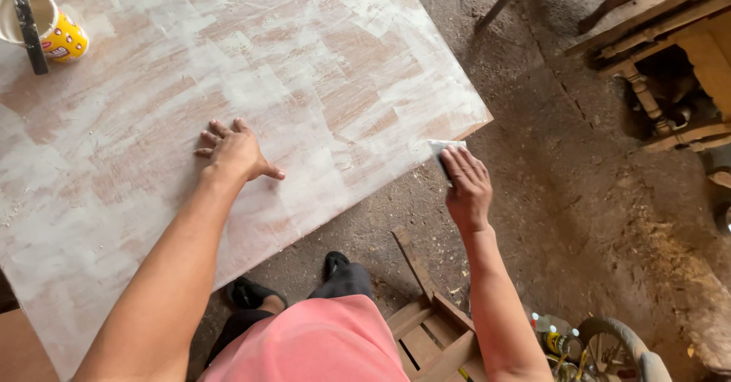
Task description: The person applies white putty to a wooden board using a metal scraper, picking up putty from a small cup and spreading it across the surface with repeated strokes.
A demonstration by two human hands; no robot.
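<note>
A large wooden board smeared with white filler lies flat in front of me. My left hand rests palm down on the board, fingers slightly curled, holding nothing. My right hand presses a small white-coated pad or scraper against the board's near right edge. At the board's far left stands a yellow tin of white filler with a flat stick or blade lying across it.
The dirt floor lies right of the board. Wooden furniture parts stand at the upper right. A wooden frame is near my feet, with bottles and a wheel at the lower right.
</note>
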